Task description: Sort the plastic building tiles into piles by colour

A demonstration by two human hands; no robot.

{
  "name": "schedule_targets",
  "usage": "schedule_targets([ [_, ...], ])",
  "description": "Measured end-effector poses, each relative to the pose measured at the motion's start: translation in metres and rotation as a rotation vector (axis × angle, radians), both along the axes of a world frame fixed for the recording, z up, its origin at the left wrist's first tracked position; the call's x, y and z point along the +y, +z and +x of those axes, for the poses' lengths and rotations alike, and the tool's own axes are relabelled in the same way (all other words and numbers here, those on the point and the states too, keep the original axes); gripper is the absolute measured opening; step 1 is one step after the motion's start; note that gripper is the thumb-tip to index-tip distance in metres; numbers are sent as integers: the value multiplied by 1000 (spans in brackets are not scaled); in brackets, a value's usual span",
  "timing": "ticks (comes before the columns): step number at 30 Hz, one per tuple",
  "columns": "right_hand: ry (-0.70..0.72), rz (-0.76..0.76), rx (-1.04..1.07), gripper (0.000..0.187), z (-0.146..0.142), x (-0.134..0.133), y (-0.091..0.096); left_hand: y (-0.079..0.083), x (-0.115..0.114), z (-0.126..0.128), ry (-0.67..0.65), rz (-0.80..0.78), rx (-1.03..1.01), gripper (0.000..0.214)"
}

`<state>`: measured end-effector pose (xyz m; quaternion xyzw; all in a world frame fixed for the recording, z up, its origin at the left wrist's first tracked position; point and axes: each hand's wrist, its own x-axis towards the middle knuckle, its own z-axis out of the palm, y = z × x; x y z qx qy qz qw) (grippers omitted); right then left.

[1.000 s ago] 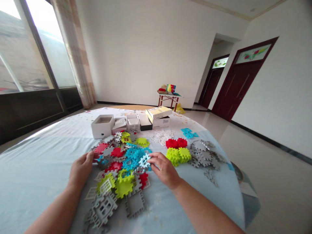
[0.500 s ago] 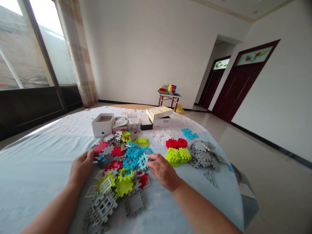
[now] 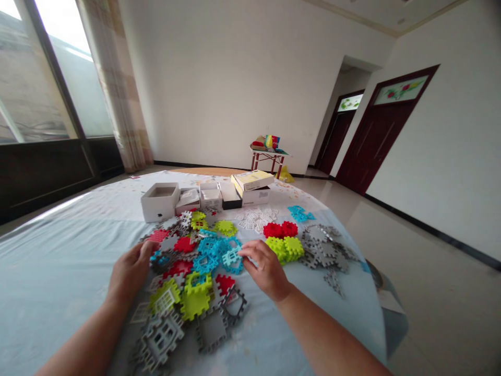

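Note:
A heap of toothed plastic building tiles in blue, red, lime and grey [image 3: 195, 271] lies on a table under a pale blue cloth [image 3: 58, 271]. My right hand [image 3: 264, 269] rests at the heap's right edge, its fingertips pinched on a blue window-shaped tile [image 3: 231, 257]. My left hand [image 3: 131, 269] lies curled on the heap's left edge, fingertips touching a blue tile and a grey one; I cannot make out whether it grips anything. A grey frame tile [image 3: 234, 307] lies loose near my right wrist.
Sorted groups sit to the right: lime blocks [image 3: 285, 248], red blocks [image 3: 279, 230], grey tiles [image 3: 326, 250], white tiles [image 3: 256, 218], blue pieces [image 3: 299, 213]. Several open boxes [image 3: 160, 201] stand behind. The table edge drops off at right; a small table and doors lie beyond.
My right hand has drawn the blue window tile slightly out of the heap and a grey frame tile has slid out near my wrist. The left hand has hardly moved.

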<state>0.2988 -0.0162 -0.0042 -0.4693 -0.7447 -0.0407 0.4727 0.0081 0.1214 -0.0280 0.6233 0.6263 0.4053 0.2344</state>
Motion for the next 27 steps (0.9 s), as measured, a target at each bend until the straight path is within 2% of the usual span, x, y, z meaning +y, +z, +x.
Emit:
schedule_targets([
  [4,-138,-17,105,17,35,12,16,-2,5,-1,44,-43,-27,39],
  [7,-366,-34,208,18,84,29,27,-5,8,-4,75,-87,-48,40],
  [8,-445,-85,235,19,103,36,29,-6,9,-4,70,-98,-48,40],
  [9,-525,-156,267,19,122,43,30,-6,9,-4,58,-108,-46,41],
  [12,-637,-209,324,17,172,61,28,-7,10,-4,38,-118,-50,42],
  [15,-711,-223,375,18,204,74,23,-9,12,-4,36,-119,-60,44],
  [18,-757,-180,418,29,216,79,17,-13,15,-6,41,-118,-59,45],
  [21,-743,-151,437,33,212,77,11,-15,18,-7,40,-119,-48,44],
  [27,-591,-190,385,27,168,62,3,-13,19,-6,34,-74,-16,42],
])
